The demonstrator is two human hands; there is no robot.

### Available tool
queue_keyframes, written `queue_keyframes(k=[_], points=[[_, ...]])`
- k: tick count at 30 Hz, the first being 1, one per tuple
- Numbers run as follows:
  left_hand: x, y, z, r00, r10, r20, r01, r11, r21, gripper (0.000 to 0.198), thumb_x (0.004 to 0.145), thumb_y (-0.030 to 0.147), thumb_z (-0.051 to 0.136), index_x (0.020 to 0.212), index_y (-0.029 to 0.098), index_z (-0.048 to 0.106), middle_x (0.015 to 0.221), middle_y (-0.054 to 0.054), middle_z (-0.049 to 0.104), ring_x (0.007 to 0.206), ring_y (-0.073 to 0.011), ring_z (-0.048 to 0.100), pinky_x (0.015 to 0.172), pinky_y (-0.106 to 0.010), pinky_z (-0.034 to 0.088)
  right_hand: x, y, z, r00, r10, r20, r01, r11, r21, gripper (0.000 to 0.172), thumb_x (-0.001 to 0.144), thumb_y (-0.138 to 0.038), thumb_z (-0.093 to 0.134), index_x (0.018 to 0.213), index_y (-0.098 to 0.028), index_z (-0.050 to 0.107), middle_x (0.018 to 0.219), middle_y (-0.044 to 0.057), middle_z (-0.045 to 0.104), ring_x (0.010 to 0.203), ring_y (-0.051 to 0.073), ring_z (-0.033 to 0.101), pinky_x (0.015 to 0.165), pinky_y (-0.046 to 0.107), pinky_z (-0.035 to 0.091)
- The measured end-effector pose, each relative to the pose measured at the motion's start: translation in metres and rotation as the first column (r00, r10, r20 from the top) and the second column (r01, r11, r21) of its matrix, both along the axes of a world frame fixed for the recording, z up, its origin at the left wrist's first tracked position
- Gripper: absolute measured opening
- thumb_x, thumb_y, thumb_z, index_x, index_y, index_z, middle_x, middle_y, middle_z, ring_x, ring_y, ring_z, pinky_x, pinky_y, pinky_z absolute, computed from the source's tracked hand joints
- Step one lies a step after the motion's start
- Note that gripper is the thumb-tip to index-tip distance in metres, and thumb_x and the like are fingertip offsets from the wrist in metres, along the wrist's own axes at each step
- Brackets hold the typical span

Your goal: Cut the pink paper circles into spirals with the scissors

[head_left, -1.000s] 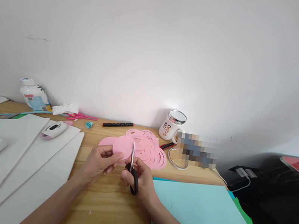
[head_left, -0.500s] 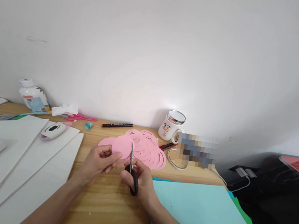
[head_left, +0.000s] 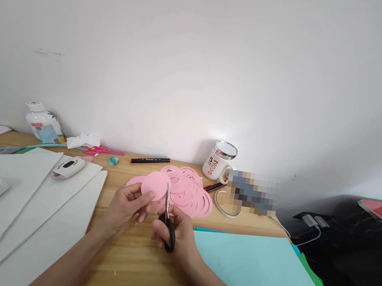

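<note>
Between thumb and fingers, my left hand pinches a pink paper circle. My right hand is closed around a pair of black-handled scissors, its thumb and fingers at the handles. The narrow metal blades point up and away, close along the right edge of the circle. Whether they bite into the paper I cannot tell. Behind the hands lies a heap of pink paper rings and circles, partly hidden by the held circle and the scissors.
A white mug and a black marker stand and lie near the wall. Pink scissors rest at back left. Light-blue paper sheets lie right, white boards left. A pill-type bottle leans by the wall.
The pink circle has shifted very slightly left and up in my left hand. The scissors have moved a little left and down along its right edge.
</note>
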State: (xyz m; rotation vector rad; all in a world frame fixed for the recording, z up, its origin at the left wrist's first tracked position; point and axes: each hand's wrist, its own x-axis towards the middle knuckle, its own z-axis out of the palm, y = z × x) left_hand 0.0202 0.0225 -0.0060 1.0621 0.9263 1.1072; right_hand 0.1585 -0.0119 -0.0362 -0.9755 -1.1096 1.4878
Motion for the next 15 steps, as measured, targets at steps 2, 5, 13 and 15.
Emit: queue_keyframes(k=[2,5,13,15], points=[[0.0008,-0.0006,-0.0012,0.999,-0.024,-0.033,0.023,1.000,-0.006,0.031,0.065,0.038,0.071,0.057,0.015,0.052,0.046,0.005,0.055,0.029,-0.0042,0.040,0.030,-0.016,0.026,-0.0004,-0.0008,-0.0001,1.000,0.014,-0.008,-0.014,1.000,0.019,0.041,0.061,-0.048,0.073,0.076,-0.018,0.048,0.042,-0.009,0.048,0.033,0.007,0.041,0.035,0.018,0.033],[0.0023,-0.0013,-0.0014,0.995,-0.034,-0.091,0.033,0.999,-0.016,0.034,0.065,0.039,0.070,0.053,0.014,0.051,0.047,0.003,0.056,0.030,-0.0049,0.041,0.030,-0.017,0.027,-0.0006,-0.0011,-0.0028,0.999,0.039,-0.018,-0.038,0.998,0.043,0.041,0.063,-0.048,0.072,0.078,-0.018,0.049,0.044,-0.008,0.049,0.034,0.007,0.042,0.035,0.017,0.031],[-0.0017,-0.0010,-0.0002,0.971,-0.042,-0.235,0.052,0.998,0.037,0.034,0.065,0.037,0.069,0.048,0.015,0.049,0.038,0.006,0.045,0.031,-0.0037,0.033,0.033,-0.017,0.022,0.0021,0.0015,-0.0040,0.998,0.048,-0.037,-0.045,0.995,0.085,0.044,0.058,-0.041,0.078,0.083,-0.019,0.049,0.056,-0.007,0.045,0.046,0.007,0.037,0.043,0.019,0.029],[-0.0031,-0.0006,-0.0011,0.967,-0.061,-0.248,0.076,0.996,0.049,0.032,0.066,0.037,0.068,0.050,0.014,0.052,0.038,0.006,0.044,0.032,-0.0036,0.032,0.033,-0.017,0.020,0.0031,0.0020,0.0006,0.998,0.042,-0.046,-0.038,0.996,0.086,0.047,0.056,-0.040,0.079,0.083,-0.019,0.048,0.057,-0.007,0.045,0.049,0.008,0.034,0.044,0.019,0.027]])
